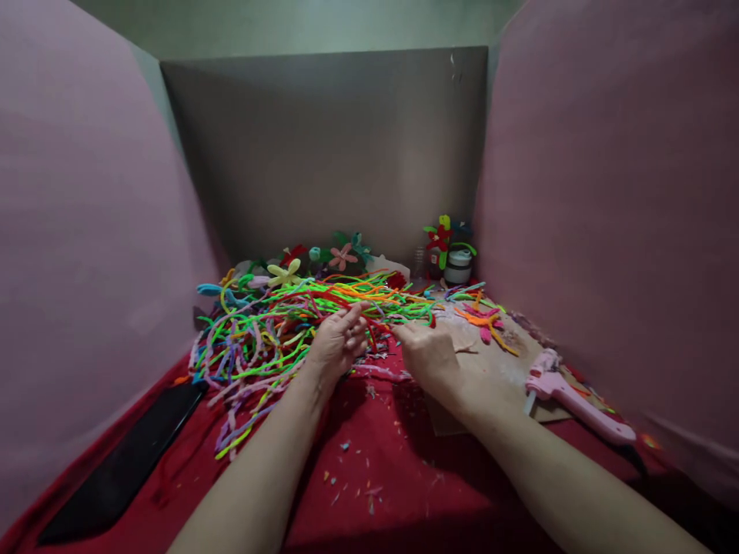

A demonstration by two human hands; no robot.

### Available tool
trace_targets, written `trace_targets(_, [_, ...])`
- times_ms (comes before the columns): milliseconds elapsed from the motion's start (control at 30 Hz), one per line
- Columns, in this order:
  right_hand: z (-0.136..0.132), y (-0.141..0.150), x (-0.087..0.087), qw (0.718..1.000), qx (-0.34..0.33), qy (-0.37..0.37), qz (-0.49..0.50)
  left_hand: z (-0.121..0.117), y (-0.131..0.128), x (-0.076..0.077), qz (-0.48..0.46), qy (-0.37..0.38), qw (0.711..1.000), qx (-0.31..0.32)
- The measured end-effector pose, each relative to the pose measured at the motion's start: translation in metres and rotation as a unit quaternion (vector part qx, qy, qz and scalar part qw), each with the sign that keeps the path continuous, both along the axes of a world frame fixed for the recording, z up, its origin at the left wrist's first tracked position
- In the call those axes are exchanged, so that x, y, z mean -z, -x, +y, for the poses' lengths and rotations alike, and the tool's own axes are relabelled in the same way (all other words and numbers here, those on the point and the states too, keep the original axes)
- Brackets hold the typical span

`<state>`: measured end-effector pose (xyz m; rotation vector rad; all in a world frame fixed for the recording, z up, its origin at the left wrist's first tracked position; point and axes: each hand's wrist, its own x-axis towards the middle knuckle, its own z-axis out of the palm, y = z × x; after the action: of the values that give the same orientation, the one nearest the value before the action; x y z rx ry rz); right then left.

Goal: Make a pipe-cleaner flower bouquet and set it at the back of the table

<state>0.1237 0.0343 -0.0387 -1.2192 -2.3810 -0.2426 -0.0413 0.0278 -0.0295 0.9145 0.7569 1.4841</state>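
Fuzzy pipe cleaners (pixel 254 331) in green, lilac, orange, red and other colours lie in a big loose heap. In front of the heap, my left hand (pixel 339 340) has its fingers curled, with thumb and forefinger close together; whatever they hold is too small to make out. My right hand (pixel 430 360) is closed at the cardboard's left edge, its fingertips pointing left. A short red pipe cleaner (pixel 386 328) shows at those fingertips, in the gap between my hands. A pale pink pipe cleaner (pixel 378 372) lies on the red cloth below.
A pink glue gun (pixel 577 396) rests at the right on the cardboard (pixel 453 419), near an orange and pink pipe-cleaner flower (pixel 483 319). A black flat object (pixel 124 462) lies at left. Finished flowers (pixel 342 257) and a lidded container (pixel 459 265) stand behind. Scraps litter the red cloth (pixel 392 492).
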Motion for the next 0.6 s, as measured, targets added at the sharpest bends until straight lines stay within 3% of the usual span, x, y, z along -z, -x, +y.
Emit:
trace_targets(100, [0.000,-0.001,0.005,0.999,-0.026,0.021,0.027,0.003,0.015,-0.004,-0.019,-0.006,0.999,-0.030])
trace_targets(167, [0.007,-0.003,0.007,0.988,-0.035,0.029,0.150,0.005,0.023,-0.006,-0.044,-0.016,0.997,-0.067])
trace_targets(200, [0.012,-0.004,0.006,0.968,-0.044,0.038,0.245,0.005,0.026,-0.007,-0.062,-0.023,0.994,-0.087])
trace_targets(233, [0.017,-0.006,0.005,0.931,-0.055,0.057,0.357,0.006,0.027,-0.007,-0.079,-0.028,0.991,-0.104])
trace_targets(267, [0.020,-0.006,0.004,0.874,-0.067,0.090,0.473,0.006,0.027,-0.007,-0.095,-0.031,0.988,-0.118])
trace_targets(367, [0.024,-0.005,0.001,0.634,-0.109,0.248,0.725,0.006,0.020,-0.006,-0.126,-0.018,0.984,-0.124])
trace_targets(400, [0.022,-0.003,0.001,0.566,-0.126,0.298,0.758,0.007,0.016,-0.005,-0.131,-0.010,0.984,-0.117])
trace_targets(433, [0.019,0.000,0.001,0.517,-0.143,0.340,0.772,0.007,0.012,-0.004,-0.136,-0.003,0.985,-0.110])
trace_targets(500, [0.011,0.007,0.001,0.462,-0.180,0.400,0.771,0.008,0.006,-0.002,-0.144,0.007,0.985,-0.095])
trace_targets(600, [0.004,0.014,0.000,0.385,-0.176,0.447,0.788,0.009,-0.001,0.000,-0.152,0.009,0.985,-0.077])
